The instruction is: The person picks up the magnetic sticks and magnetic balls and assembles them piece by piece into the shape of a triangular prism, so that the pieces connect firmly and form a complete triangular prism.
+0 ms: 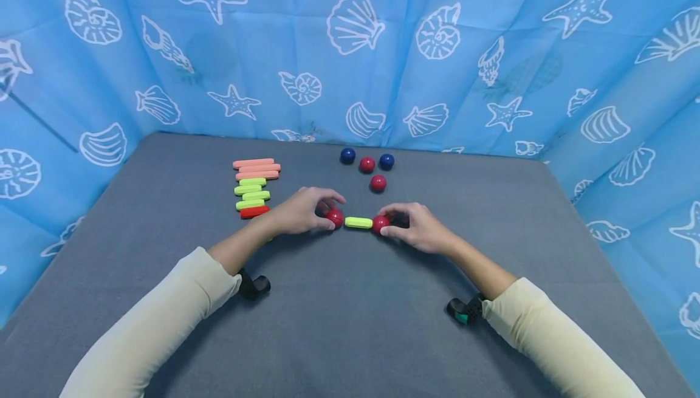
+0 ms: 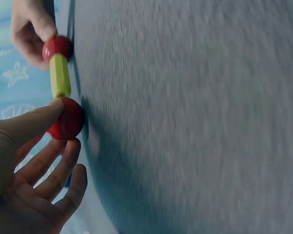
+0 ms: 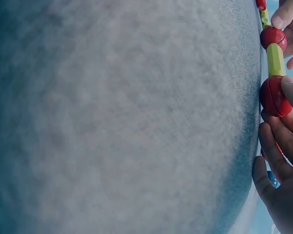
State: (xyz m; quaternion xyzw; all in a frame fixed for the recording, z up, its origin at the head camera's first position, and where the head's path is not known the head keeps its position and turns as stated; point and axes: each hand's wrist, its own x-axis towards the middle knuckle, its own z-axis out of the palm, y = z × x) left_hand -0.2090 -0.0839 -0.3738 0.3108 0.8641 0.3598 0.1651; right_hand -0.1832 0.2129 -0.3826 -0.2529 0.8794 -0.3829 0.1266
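A short yellow-green ridged rod [image 1: 358,223] lies between two red balls in the middle of the table. My left hand [image 1: 306,211] pinches the left red ball [image 1: 335,218] between thumb and fingers; in the left wrist view the thumb lies across this ball [image 2: 67,120] close to the rod's end. The right red ball [image 1: 380,223] is pinched by my right hand [image 1: 418,228], its thumb on the near side. In the right wrist view the rod [image 3: 276,60] lines up with both balls, and a seam runs round the nearer ball [image 3: 275,96].
Behind the hands sit two blue balls [image 1: 347,155] and two more red balls [image 1: 378,183]. To the left, a column of rods holds pink ones [image 1: 257,168], several yellow-green ones [image 1: 251,190] and a red one [image 1: 254,212]. A blue shell-print curtain [image 1: 306,39] hangs behind the grey table [image 1: 350,325].
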